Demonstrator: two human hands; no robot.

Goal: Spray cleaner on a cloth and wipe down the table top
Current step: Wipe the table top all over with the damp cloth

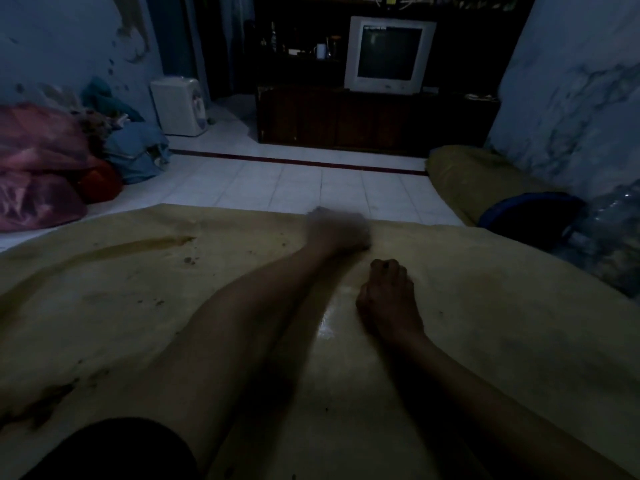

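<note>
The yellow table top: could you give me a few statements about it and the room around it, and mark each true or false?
1. Dark stains mark the yellow table top. True.
2. The left hand is sharp and still. False: it is motion-blurred.
3. The right hand rests on the table top. True.
4. The television stands on the floor. False: it sits on a dark cabinet.
5. A spray bottle stands between the hands. False: none shows.

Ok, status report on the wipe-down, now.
Left hand blurred at far edge, grip unclear. Right hand curled, resting on table top. Dark stains at left; no cloth or sprayer seen.
</note>
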